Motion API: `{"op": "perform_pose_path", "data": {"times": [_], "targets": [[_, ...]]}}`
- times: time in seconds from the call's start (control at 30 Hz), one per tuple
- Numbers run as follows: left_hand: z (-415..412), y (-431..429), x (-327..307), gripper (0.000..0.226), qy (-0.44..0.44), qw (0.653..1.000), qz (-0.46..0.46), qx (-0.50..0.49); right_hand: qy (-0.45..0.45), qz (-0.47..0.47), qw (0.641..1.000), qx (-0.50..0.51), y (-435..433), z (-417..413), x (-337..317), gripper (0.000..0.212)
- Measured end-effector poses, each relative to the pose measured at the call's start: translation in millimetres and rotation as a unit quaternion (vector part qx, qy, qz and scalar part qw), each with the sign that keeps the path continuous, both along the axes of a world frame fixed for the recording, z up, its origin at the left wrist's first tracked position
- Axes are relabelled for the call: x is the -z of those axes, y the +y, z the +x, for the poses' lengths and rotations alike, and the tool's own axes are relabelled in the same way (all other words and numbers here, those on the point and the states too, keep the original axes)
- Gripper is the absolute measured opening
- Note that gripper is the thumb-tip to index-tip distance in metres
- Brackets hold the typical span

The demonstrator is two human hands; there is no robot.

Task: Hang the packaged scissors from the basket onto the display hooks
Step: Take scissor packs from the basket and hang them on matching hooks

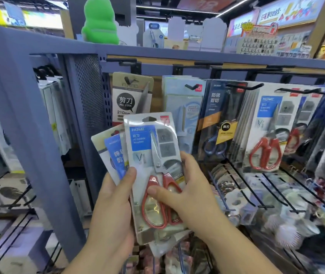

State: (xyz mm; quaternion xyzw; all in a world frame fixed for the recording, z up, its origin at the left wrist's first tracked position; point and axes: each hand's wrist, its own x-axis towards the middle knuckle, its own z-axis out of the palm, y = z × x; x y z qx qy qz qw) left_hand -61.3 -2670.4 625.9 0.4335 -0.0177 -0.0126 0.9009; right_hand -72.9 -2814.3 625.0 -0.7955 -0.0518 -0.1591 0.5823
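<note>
Red-handled scissors are showing through the clear blister of the front pack [147, 155], whose blue panel is reading "HOME"; the red tag at its top corner is too blurred to read. The steel blades are pointing up and the 2 handle loops down. Behind it a blue-label pack [115, 153] and a grey-and-white pack [100, 147] are fanning out to the left. The left hand [114, 204] is gripping the fan, thumb lying across the front. The right hand [187, 190] is pinching the front pack, thumb on the handles, fingers curling behind its right edge. All 3 are being held before the rack, off any hook. A tan card [131, 99] is reading "剪刀 No. 2304 210mm", a dark pack [216, 119] "防锈剪切". Matching HOME packs [266, 131] are hanging on a black hook [300, 91].
</note>
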Motion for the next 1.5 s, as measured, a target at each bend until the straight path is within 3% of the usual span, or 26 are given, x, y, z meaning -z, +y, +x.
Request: {"op": "perform_pose_path", "data": {"times": [0.27, 0.47, 0.7, 0.9, 1.23, 1.37, 1.5], "targets": [[-10.8, -27.9, 4.8, 0.025, 0.022, 0.999, -0.017, 0.030, -0.019, 0.087, 0.996, 0.025, -30.4, -21.1, 11.6, 0.060], [-22.4, -56.7, 1.0, 0.025, 0.020, 0.998, 0.019, 0.052, -0.009, 0.131, 0.991, 0.011, -61.0, -30.5, 13.5, 0.060], [-40.3, -110.6, 4.8, 0.038, 0.013, 0.997, 0.075, 0.004, -0.009, 0.086, 0.996, 0.012, -124.1, -55.4, 5.7, 0.058], [-53.7, -155.8, 9.5, 0.017, 0.018, 0.988, 0.132, -0.083, -0.044, 0.109, 0.993, 0.007, -177.5, -71.8, 4.9, 0.018], [-69.1, -188.1, 1.0, 0.017, 0.014, 0.984, 0.116, -0.132, -0.146, 0.111, 0.983, 0.008, -249.1, -77.8, -27.0, 0.018], [-74.5, -191.6, -6.2, 0.017, -0.001, 0.983, 0.117, -0.142, -0.145, 0.079, 0.986, 0.024, -257.2, -64.2, -32.2, 0.023], [-76.9, -193.1, -9.8, 0.023, -0.016, 0.981, 0.117, -0.152, -0.142, 0.064, 0.987, 0.035, -260.2, -52.1, -33.2, 0.014]]}}
